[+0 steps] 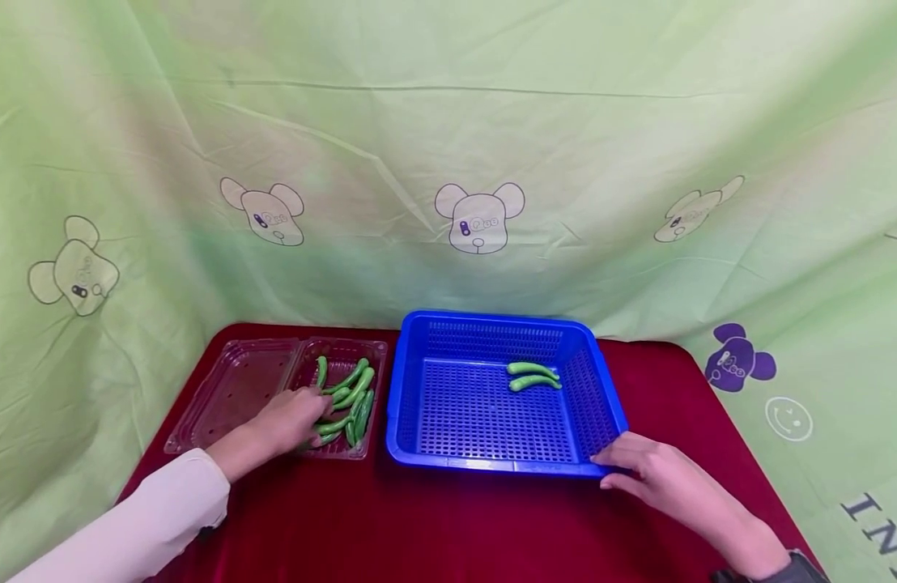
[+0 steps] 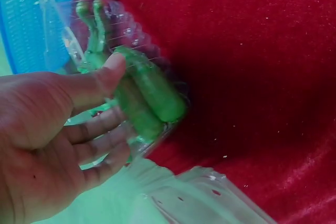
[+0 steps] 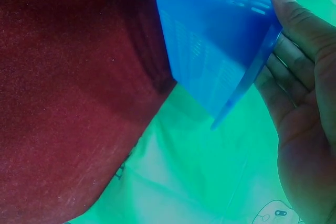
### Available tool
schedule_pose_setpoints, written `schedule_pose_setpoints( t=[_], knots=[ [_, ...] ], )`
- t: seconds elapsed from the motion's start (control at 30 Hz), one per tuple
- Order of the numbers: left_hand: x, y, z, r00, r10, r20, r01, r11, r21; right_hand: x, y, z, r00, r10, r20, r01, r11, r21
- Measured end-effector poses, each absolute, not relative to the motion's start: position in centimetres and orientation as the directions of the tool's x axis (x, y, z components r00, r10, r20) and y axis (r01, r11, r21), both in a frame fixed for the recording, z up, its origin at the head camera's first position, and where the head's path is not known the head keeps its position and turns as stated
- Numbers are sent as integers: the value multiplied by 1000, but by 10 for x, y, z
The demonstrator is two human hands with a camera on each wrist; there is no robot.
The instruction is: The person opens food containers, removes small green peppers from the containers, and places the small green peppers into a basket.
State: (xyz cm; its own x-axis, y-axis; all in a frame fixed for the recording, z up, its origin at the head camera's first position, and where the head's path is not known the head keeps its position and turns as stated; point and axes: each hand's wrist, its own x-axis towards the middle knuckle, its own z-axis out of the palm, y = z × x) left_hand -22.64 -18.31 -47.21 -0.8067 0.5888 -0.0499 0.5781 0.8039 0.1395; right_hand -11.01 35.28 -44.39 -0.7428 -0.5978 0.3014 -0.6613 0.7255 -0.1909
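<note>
Only the head view shows two peppers (image 1: 533,381) inside the basket (image 1: 485,465) the right hand (image 1: 654,468) grips; there, the left hand (image 1: 299,417) hides its fingertips, hold unclear.

My head view is bright, soft light spread across the curtain (image 1: 376,129), with wide-angle stretching at the edges. A pale glare runs along the near rim of the basket (image 1: 485,466). Both wrist views are dimmer: by my left hand (image 2: 55,145) the peppers (image 2: 149,90) blur and the box (image 2: 131,30) glints, shadow darkening the worktop (image 2: 236,77); by my right hand (image 1: 656,468), shade falls beside the basket and the curtain glows vivid green.
</note>
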Motion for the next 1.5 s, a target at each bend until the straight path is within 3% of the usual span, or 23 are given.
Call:
schedule_pose_setpoints(
  t=[0.4,0.6,0.9,1.2,1.5],
  knots=[
    [-235,-184,-475,-832,542,-122,493,821,287,-110,353,-444,-752,-593,289,-654,727,-210],
    [-245,-183,-469,-825,566,-6,541,792,281,-110,353,-443,-751,-591,296,-654,728,-206],
    [-252,-167,-457,-870,479,116,491,822,288,-109,354,-444,-742,-595,309,-663,717,-213],
    [-274,-126,-425,-816,485,315,560,799,220,-110,354,-445,-731,-603,320,-676,704,-216],
    [-289,-57,-396,-817,517,256,577,722,382,-110,353,-447,-725,-604,330,-680,703,-208]
  ],
)
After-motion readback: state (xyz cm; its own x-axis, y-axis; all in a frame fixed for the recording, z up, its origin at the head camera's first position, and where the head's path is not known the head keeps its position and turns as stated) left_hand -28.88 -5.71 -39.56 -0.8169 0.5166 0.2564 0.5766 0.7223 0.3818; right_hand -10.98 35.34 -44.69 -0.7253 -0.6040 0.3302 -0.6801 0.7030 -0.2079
